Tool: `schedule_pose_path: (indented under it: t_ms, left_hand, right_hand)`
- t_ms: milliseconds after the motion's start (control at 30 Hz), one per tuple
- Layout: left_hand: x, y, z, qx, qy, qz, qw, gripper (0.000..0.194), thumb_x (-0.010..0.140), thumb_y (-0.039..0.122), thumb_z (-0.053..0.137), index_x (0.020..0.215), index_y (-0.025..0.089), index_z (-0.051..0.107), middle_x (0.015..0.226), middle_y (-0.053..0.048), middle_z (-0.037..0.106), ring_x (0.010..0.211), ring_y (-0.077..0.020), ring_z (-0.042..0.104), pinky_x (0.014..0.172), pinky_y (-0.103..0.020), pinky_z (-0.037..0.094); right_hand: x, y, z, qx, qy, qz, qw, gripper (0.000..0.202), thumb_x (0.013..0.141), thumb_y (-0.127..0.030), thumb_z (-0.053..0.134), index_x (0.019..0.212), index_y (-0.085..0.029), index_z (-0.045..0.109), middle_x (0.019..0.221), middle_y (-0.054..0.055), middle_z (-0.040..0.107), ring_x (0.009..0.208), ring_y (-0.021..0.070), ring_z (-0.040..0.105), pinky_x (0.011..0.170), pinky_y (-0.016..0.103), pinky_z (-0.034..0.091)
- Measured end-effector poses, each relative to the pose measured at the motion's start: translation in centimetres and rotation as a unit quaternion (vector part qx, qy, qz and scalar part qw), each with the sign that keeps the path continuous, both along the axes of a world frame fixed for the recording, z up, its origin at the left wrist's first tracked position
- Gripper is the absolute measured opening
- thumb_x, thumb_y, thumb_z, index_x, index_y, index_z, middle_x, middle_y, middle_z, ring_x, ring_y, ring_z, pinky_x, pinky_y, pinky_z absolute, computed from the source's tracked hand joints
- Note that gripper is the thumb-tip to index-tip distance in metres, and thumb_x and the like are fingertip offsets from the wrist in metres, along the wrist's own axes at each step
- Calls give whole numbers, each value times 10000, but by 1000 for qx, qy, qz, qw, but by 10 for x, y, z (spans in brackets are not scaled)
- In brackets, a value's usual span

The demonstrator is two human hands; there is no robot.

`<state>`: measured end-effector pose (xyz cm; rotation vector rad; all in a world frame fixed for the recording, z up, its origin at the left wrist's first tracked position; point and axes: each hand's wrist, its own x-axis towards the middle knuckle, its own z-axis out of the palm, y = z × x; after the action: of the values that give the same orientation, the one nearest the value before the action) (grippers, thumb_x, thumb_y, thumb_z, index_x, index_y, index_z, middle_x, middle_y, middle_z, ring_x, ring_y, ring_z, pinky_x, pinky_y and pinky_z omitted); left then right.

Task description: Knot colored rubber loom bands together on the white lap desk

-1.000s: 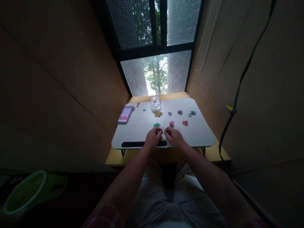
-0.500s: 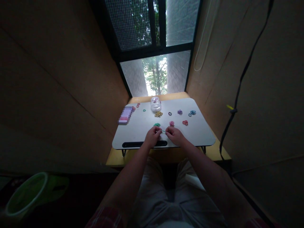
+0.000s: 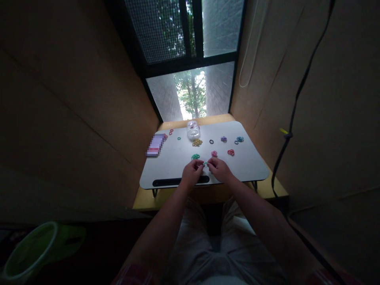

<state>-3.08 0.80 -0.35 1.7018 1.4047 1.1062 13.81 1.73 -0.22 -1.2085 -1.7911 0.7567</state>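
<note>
A small green hair tie is held between my two hands, just above the near part of the white lap table. My left hand pinches its left side, and my right hand pinches the right side. It forms a small slack loop across the gap. Directly beyond my left fingers lies a pile of green hair ties. Pink hair ties lie beyond my right fingertips, with a red bunch to their right.
A clear plastic jar stands at the back, with yellow hair ties before it. Purple and blue hair ties lie at the back right. A phone rests at the left edge. A black slot runs along the front.
The green hair tie has gone from a thin stretched line to a looser, rounder loop. Both hands stay close together in nearly the same place; the camera view has shifted slightly.
</note>
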Motion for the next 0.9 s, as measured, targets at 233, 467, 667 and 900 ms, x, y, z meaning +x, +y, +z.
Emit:
schedule_pose_path:
  t_ms: [233,467,667,900]
  left_hand:
    - [2,-3,1,16,43,12,999,132,784,305,634,817,177,628,667,9,623,593,-112,565,571,-224,424]
    - [2,-5,4,26,58,21,998,136,792,318,629,822,185,625,673,8,617,592,-115,544,573,-233,405]
    - [3,-5,6,23,65,10,998,156,787,326,634,864,191,646,707,6,641,608,-114,559,582,-229,412]
    - [3,-6,5,21,64,11,998,152,784,331,631,776,185,588,657,25,601,580,-102,535,565,-218,388]
  right_hand:
    - [-1,-4,1,9,-6,-9,1000,138,826,-279,511,725,-193,548,614,-27,547,575,123,478,569,239,351]
    - [-1,-5,1,13,-15,-11,1000,141,831,-279,518,726,-192,555,616,-29,537,571,120,477,557,235,346]
    - [-1,-5,1,23,-35,-11,999,131,825,-261,517,730,-189,571,623,-23,552,581,122,493,567,235,343]
    - [-3,-5,0,30,-45,-10,998,118,823,-249,514,748,-188,581,635,-20,566,579,118,500,568,230,346]
